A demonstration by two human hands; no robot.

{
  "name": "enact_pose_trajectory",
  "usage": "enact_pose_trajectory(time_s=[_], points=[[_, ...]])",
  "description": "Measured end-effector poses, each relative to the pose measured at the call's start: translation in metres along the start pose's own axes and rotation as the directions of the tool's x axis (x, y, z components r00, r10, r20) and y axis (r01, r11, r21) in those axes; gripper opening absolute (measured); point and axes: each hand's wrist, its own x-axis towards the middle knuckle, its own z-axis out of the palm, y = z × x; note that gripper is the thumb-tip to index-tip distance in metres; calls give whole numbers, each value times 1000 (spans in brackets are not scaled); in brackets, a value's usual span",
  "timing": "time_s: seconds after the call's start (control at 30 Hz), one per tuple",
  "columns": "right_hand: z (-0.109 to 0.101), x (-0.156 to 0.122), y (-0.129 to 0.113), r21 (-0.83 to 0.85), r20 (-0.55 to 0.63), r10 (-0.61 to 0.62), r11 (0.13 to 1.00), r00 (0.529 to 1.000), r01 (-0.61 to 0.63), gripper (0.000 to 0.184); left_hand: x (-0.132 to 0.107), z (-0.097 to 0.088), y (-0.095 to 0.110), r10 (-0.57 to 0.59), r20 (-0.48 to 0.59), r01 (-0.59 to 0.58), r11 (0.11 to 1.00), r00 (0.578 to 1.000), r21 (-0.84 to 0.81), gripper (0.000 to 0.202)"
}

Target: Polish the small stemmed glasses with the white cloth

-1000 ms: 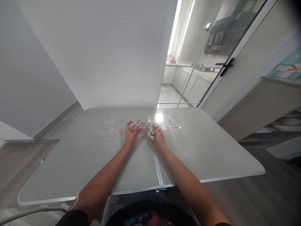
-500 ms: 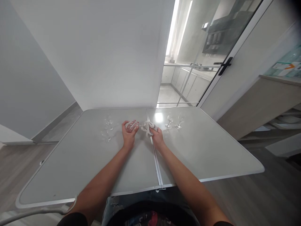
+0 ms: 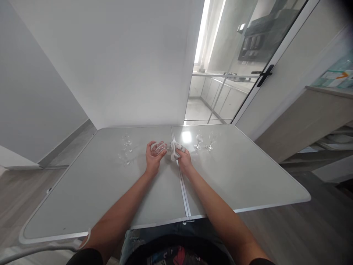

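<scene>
My left hand (image 3: 153, 157) is curled around the bowl of a clear stemmed glass (image 3: 159, 148), held on its side above the middle of the grey folding table (image 3: 96, 191). My right hand (image 3: 184, 159) grips a small white cloth (image 3: 174, 150) that is bunched around the stem end of that same glass. Both hands hover near the table's centre seam.
Two clear stemmed glasses (image 3: 126, 141) stand on the table left of my hands, and two more glasses (image 3: 204, 141) stand to the right. A white wall rises behind the table. A glass door with a black handle (image 3: 264, 75) is at the right.
My hands and the glass drifted a little left, then back toward the centre seam. The cloth has bunched closer to the glass. The standing glasses have not moved.
</scene>
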Motion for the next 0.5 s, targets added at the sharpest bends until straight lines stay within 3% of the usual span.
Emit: enact_pose_trajectory(time_s=[0.17,0.3,0.4,0.5], points=[[0,1,-4,0,-41,9,1000,999,-9,27,2,-2,-2,40,-67,-40,999,997,-8,66],[-1,2,-3,-6,-56,-4,1000,998,4,29,-1,0,-3,5,2,-6,1000,1000,15,66],[-7,4,-3,-173,-93,-55,984,994,39,28,-2,1,-4,33,-18,-32,999,999,44,64],[-15,4,-10,-479,-101,-257,859,961,180,24,-1,-2,-4,80,-76,-73,993,994,96,65]])
